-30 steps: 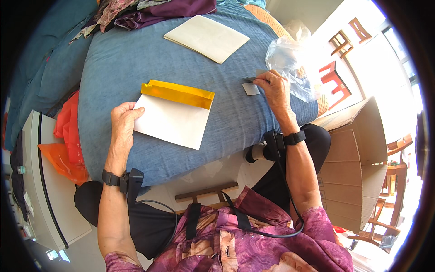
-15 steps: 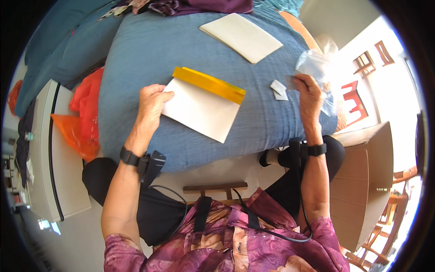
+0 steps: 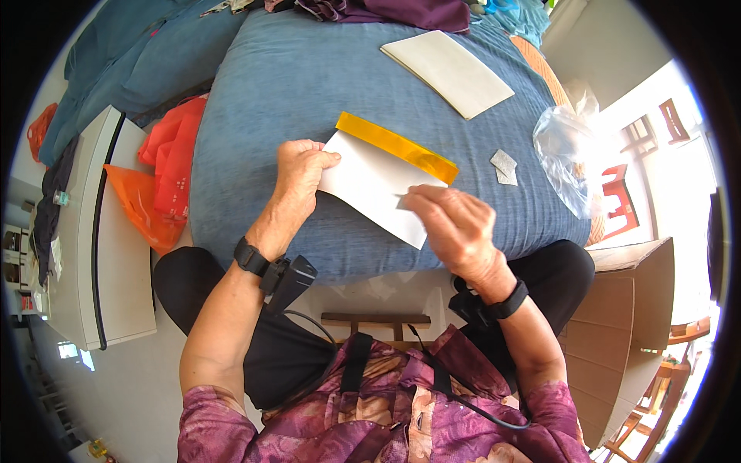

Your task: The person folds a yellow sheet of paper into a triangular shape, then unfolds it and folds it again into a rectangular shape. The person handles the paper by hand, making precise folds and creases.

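- Head view: a white envelope (image 3: 369,185) with a yellow flap (image 3: 395,146) along its far edge lies on a blue padded surface (image 3: 309,85), close to the near edge
- The left hand (image 3: 297,174) rests on the envelope's left corner, fingers (image 3: 318,159) curled and pressing it flat rather than clamped around it
- The right hand (image 3: 451,224) sits over the envelope's right near corner, thumb and forefinger pinched together on a small grey slip (image 3: 403,202) that lies against the white paper
- The right hand hides the envelope's near right corner, and the left hand covers its left tip
- Two small grey paper pieces (image 3: 503,166) lie on the blue surface just to the right of the yellow flap, apart from the envelope
- A clear plastic bag (image 3: 567,154) stands further right, near the surface's edge
- A second white envelope (image 3: 448,72) lies well apart at the far side
- Purple cloth (image 3: 386,11) is heaped at the far edge
- Orange and red bags (image 3: 166,166) hang beside the surface on the left, next to a white cabinet (image 3: 93,231)
- An open cardboard box (image 3: 633,324) stands on the floor at the right, beside the person's knee
- Both wrists wear black bands
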{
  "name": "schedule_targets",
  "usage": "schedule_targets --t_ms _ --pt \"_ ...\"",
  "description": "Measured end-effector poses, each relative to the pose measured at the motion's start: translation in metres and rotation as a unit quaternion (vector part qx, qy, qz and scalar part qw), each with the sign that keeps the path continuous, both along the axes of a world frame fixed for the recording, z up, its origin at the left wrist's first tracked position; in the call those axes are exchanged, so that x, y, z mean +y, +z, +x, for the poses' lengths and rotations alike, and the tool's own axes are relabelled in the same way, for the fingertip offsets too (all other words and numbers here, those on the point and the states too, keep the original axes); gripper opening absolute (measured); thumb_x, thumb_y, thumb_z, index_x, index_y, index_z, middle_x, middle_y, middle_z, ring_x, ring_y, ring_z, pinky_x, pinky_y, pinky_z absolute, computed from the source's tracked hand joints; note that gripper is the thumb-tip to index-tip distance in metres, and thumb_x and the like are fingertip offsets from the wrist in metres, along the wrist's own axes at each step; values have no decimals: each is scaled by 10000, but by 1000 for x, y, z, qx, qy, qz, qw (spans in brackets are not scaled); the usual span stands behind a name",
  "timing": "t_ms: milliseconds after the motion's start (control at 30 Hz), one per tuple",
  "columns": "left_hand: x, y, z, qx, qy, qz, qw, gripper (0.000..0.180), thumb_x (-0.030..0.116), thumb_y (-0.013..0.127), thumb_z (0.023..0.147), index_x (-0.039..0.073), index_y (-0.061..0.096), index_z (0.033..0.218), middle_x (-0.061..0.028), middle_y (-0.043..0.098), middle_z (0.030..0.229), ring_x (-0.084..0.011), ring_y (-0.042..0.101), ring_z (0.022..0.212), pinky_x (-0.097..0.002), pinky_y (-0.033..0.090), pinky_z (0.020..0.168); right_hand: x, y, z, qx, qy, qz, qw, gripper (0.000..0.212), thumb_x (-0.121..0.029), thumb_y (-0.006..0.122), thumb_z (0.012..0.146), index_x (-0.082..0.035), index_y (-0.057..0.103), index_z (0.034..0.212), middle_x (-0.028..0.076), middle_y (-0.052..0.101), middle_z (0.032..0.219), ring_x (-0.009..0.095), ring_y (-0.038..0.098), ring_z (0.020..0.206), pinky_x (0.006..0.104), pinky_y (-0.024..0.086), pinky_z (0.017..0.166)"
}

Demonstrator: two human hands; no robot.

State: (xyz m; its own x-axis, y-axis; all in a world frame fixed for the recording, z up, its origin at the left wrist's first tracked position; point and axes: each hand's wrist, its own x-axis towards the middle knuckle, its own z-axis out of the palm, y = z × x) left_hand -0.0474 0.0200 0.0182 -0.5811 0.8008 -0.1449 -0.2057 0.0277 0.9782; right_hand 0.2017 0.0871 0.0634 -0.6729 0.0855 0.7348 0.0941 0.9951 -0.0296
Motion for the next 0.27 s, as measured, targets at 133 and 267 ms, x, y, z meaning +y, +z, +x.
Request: schedule_targets --t_ms 133,267 --pt "-3 -1 3 -4 -20 -16 1000 175 4 697 831 -112 696 962 -139 724 866 -167 672 736 -284 545 714 3 -21 -15 -55 -8 -1 998 237 -11 676 750 -59 647 980 41 663 984 175 678 762 316 565 644" --pt "-4 0 5 -9 -30 -31 999 195 12 704 830 -102 703 988 -142 733 900 -180 680 765 -295 546 753 19 -40 -19 -82 -49 -10 995 270 4 675 722 -64 633 979 53 670 1007 196 689 819 303 575 688"
